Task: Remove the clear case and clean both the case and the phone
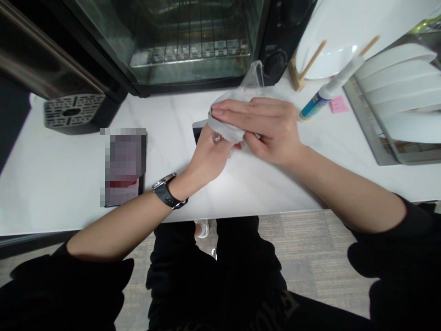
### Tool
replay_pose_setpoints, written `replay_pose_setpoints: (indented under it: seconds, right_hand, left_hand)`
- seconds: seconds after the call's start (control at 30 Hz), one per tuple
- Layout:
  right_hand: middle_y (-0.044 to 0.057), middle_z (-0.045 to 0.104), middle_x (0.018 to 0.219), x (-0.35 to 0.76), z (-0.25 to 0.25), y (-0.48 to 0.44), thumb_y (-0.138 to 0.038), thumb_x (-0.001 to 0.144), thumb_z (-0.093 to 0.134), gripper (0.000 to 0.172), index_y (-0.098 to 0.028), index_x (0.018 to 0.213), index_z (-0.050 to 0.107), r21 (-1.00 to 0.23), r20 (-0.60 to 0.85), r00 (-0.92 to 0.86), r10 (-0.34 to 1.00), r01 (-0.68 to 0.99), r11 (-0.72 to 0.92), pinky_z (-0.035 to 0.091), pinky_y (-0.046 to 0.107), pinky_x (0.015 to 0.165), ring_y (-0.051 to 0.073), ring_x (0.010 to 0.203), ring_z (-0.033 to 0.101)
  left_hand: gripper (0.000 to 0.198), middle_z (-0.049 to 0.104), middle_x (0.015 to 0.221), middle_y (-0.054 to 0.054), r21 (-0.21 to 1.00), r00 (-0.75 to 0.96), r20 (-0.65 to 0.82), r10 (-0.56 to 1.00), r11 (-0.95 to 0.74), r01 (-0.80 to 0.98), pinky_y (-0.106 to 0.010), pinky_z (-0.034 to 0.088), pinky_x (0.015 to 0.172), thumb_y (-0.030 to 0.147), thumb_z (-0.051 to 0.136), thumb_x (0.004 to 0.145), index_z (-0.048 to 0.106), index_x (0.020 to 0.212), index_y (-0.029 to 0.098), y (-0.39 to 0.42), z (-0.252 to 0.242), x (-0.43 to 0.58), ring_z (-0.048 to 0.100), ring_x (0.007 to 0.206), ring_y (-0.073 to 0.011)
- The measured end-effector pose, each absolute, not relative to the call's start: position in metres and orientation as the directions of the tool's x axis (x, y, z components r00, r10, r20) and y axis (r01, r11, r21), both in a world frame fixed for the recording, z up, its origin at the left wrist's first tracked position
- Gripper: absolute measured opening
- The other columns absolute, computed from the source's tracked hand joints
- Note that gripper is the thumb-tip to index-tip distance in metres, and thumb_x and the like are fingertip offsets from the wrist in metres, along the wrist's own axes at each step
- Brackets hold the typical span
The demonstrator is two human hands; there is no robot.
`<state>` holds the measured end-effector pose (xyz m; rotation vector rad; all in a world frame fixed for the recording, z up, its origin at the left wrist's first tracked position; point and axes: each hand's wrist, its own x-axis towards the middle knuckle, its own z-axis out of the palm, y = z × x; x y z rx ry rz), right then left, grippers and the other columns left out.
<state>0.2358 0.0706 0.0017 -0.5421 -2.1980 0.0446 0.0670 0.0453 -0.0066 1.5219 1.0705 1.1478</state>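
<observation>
My left hand (212, 154), with a black-strapped watch on its wrist, is closed on a clear plastic piece (255, 76) whose pointed corner sticks up beyond the fingers. Most of this piece is covered, so I cannot tell its kind. My right hand (272, 124) lies over it, fingers extended together, pressing a thin white wipe (225, 131) with a jagged edge against it and over the left fingers. Under the hands, a dark flat object (197, 131) with a light edge shows partly on the white counter (262, 188).
A toaster oven (193, 76) stands behind the hands, a machine with a drip tray (74, 110) at left. A blurred-out phone (126, 168) lies nearby. To the right are a blue-and-white tube (315, 105), a pink sticky note (339, 105) and a rack of white plates (399, 82).
</observation>
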Motion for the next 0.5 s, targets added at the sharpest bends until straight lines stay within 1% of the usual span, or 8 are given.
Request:
replay_pose_setpoints:
  seconds: [0.07, 0.1, 0.13, 0.2, 0.27, 0.3, 0.4, 0.5]
  right_hand:
    - [-0.002, 0.069, 0.141, 0.238, 0.001, 0.076, -0.001, 0.084, 0.041, 0.063, -0.027, 0.136, 0.066, -0.234, 0.761, -0.494, 0.422, 0.397, 0.887, 0.061, 0.033, 0.1, 0.015, 0.123, 0.071]
    - [-0.002, 0.069, 0.141, 0.239, 0.0, 0.08, -0.001, 0.083, 0.042, 0.064, -0.027, 0.136, 0.066, -0.249, 0.771, -0.461, 0.44, 0.417, 0.874, 0.061, 0.034, 0.102, 0.016, 0.125, 0.069]
    - [-0.003, 0.069, 0.141, 0.241, -0.001, 0.083, -0.001, 0.083, 0.043, 0.065, -0.028, 0.137, 0.066, -0.271, 0.78, -0.422, 0.463, 0.439, 0.857, 0.06, 0.035, 0.104, 0.017, 0.127, 0.069]
    - [-0.004, 0.069, 0.141, 0.245, -0.001, 0.089, -0.001, 0.084, 0.046, 0.064, -0.032, 0.137, 0.066, -0.324, 0.785, -0.342, 0.517, 0.485, 0.812, 0.057, 0.035, 0.112, 0.019, 0.132, 0.066]
    - [-0.006, 0.068, 0.141, 0.248, 0.0, 0.094, 0.0, 0.084, 0.049, 0.065, -0.034, 0.136, 0.067, -0.361, 0.785, -0.278, 0.553, 0.52, 0.774, 0.053, 0.034, 0.118, 0.02, 0.135, 0.065]
    - [-0.007, 0.068, 0.142, 0.249, 0.001, 0.096, 0.001, 0.082, 0.049, 0.067, -0.035, 0.136, 0.067, -0.367, 0.788, -0.256, 0.56, 0.535, 0.761, 0.052, 0.035, 0.12, 0.02, 0.136, 0.064]
    - [-0.014, 0.066, 0.141, 0.25, 0.001, 0.099, 0.005, 0.077, 0.047, 0.078, -0.042, 0.137, 0.064, -0.388, 0.784, -0.215, 0.582, 0.563, 0.73, 0.052, 0.037, 0.121, 0.018, 0.137, 0.063]
    - [-0.018, 0.067, 0.137, 0.248, 0.0, 0.099, 0.004, 0.079, 0.047, 0.078, -0.048, 0.133, 0.064, -0.41, 0.776, -0.206, 0.596, 0.553, 0.726, 0.054, 0.038, 0.119, 0.017, 0.134, 0.065]
  left_hand:
    - [0.01, 0.061, 0.071, 0.002, 0.981, 0.182, 0.175, 0.968, -0.187, 0.052, -0.026, 0.042, 0.057, 0.014, 0.052, 0.077, 0.052, 0.075, 0.023, 0.042, -0.004, 0.067, 0.057, 0.06, -0.0105]
    - [0.013, 0.065, 0.08, 0.0, 0.98, 0.2, 0.185, 0.962, -0.196, 0.038, -0.026, 0.041, 0.056, 0.012, 0.051, 0.075, 0.055, 0.079, 0.023, 0.041, -0.002, 0.066, 0.058, 0.06, -0.0098]
    - [0.02, 0.068, 0.093, -0.002, 0.98, 0.223, 0.187, 0.957, -0.198, 0.028, -0.026, 0.042, 0.056, 0.011, 0.05, 0.073, 0.06, 0.087, 0.022, 0.041, -0.001, 0.066, 0.06, 0.062, -0.0092]
    - [0.045, 0.066, 0.122, -0.006, 0.977, 0.268, 0.203, 0.942, -0.215, 0.016, -0.027, 0.044, 0.056, 0.011, 0.048, 0.073, 0.066, 0.113, 0.021, 0.04, 0.002, 0.064, 0.061, 0.064, -0.0083]
    - [0.067, 0.061, 0.136, -0.009, 0.969, 0.294, 0.224, 0.929, -0.244, 0.031, -0.028, 0.045, 0.056, 0.012, 0.047, 0.074, 0.06, 0.138, 0.023, 0.04, 0.004, 0.062, 0.062, 0.064, -0.008]
    - [0.073, 0.061, 0.137, -0.008, 0.966, 0.296, 0.23, 0.927, -0.254, 0.046, -0.028, 0.045, 0.056, 0.012, 0.047, 0.073, 0.058, 0.144, 0.025, 0.04, 0.005, 0.062, 0.062, 0.064, -0.008]
    - [0.078, 0.062, 0.138, -0.007, 0.966, 0.286, 0.203, 0.936, -0.239, 0.095, -0.026, 0.048, 0.056, 0.012, 0.047, 0.071, 0.058, 0.146, 0.029, 0.04, 0.006, 0.062, 0.06, 0.066, -0.0082]
    - [0.076, 0.061, 0.138, -0.005, 0.972, 0.281, 0.185, 0.942, -0.218, 0.091, -0.024, 0.051, 0.059, 0.013, 0.046, 0.07, 0.061, 0.143, 0.028, 0.04, 0.007, 0.064, 0.06, 0.068, -0.0081]
